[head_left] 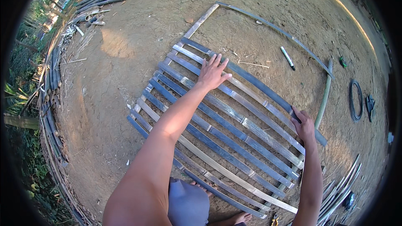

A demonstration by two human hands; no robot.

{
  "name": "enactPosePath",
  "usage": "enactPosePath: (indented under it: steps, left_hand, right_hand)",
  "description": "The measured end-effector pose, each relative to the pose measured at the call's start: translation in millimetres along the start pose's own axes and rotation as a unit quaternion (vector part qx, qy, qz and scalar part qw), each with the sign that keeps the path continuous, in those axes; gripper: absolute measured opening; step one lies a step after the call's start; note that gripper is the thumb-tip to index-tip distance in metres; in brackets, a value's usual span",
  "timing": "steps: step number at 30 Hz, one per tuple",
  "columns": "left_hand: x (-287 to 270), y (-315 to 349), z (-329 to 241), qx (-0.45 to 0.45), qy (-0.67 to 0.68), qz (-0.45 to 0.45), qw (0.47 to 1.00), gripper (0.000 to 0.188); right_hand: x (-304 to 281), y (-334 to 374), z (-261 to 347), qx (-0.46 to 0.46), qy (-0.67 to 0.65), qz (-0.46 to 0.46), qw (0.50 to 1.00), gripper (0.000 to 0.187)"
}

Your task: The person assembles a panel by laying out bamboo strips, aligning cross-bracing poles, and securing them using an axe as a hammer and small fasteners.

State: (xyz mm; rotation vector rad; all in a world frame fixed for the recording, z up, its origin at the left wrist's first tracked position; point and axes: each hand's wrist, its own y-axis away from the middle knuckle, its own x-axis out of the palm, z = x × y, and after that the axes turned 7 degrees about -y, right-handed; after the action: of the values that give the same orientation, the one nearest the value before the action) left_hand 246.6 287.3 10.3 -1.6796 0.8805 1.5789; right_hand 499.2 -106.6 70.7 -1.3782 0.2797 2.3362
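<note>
Spreading over the slats, left hand (214,73): open and palm down, its fingers fanned apart; the fingertips lie on the outermost dark slat, and the palm lies over the paler slat (251,93) next to it.
Right hand (304,123): bent over the same dark slat near its right end; the underside is hidden, so whether the fingers close around it cannot be told.
Dark slat (259,83): far edge of the slatted panel, running obliquely from upper left to lower right beneath both hands; its right end projects past the right hand.
Row of slats (244,121): split bamboo, dark and pale pieces mixed, laid side by side with narrow gaps between them; the ends are uneven.
Supports: a pale strip (202,20) under the left ends and a greenish pole (323,100) toward the right; a thin strip (291,37) joins their far ends.
Person: a knee in grey cloth (188,201) at the near edge, with a bare foot (240,218) beside the panel.
Loose items, right: a white marker (287,57) within the frame's far part; a small green-and-black object (343,62), a dark coil (356,100) and a black object (369,107) outside it.
Lower right: a bundle of thin strips (341,194); pliers (274,220) near the panel's corner.
Left margin: bamboo poles (52,75) piled on bare earth (92,113), with greenery (31,150) beyond.
</note>
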Motion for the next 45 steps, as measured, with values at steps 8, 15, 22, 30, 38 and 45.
enactPosePath:
  steps: [8,15,22,30,38,45]
  left_hand:
    - [45,-16,-3,0.005,-0.077,-0.046,0.996,0.072]
    - [34,-19,-15,-0.02,-0.072,0.037,0.997,0.073]
    - [32,-20,-22,-0.015,-0.05,0.037,0.998,0.072]
    - [40,-15,5,0.025,-0.097,-0.079,0.992,0.068]
    - [17,-7,-11,-0.028,-0.036,0.02,0.999,0.076]
    - [19,-1,-18,-0.025,-0.028,0.011,0.999,0.076]
  right_hand:
    - [28,-21,-33,0.062,0.07,-0.001,0.996,0.041]
    - [53,11,-25,0.09,0.078,-0.162,0.98,0.045]
    - [28,78,-107,0.306,0.131,-0.368,0.868,0.042]
    - [9,89,-172,0.494,-0.101,-0.234,0.831,0.046]
    - [22,123,-186,0.428,-0.199,-0.302,0.828,0.044]
    - [12,127,-191,0.438,-0.211,-0.299,0.821,0.045]
